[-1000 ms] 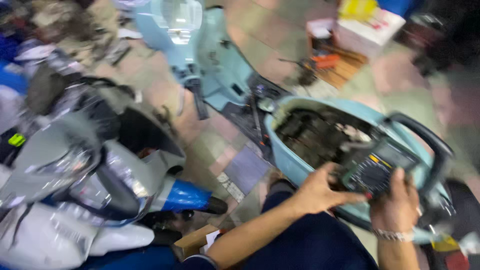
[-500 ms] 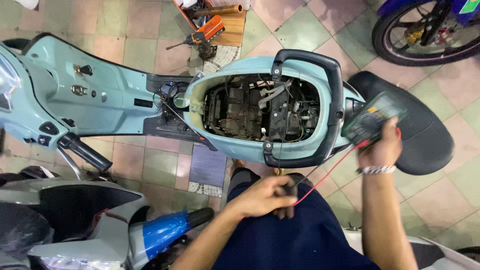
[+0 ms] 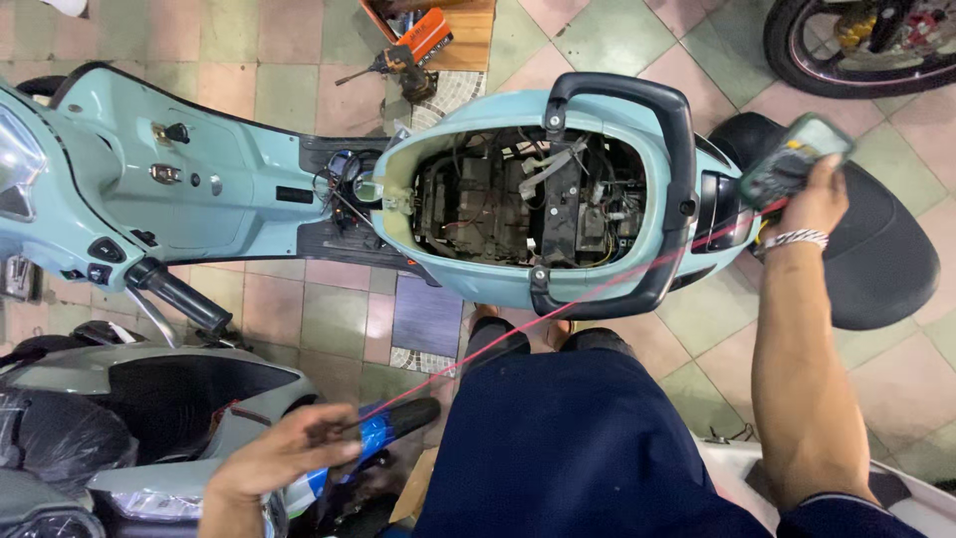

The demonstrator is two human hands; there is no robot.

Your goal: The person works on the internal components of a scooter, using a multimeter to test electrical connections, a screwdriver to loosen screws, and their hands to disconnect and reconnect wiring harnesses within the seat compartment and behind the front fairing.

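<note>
Near the lower edge, the left hand [image 3: 284,458] pinches a dark probe [image 3: 334,430], its tip hidden, trailing a red lead [image 3: 558,314]. Farther off, the right hand [image 3: 812,204] grips a green multimeter [image 3: 795,159], its screen unreadable, beside the pale blue scooter [image 3: 249,199] and its open, cluttered seat bay [image 3: 523,194].

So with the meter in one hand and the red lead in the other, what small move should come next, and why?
Probably bring the left hand, pinching the red lead, up toward the open scooter bay. The right hand already holds the meter beside it, but the lead end is far from the wiring.

Right hand [image 3: 812,204] grips multimeter [image 3: 794,159] — left hand [image 3: 284,453] pinches red lead [image 3: 558,317].
</note>
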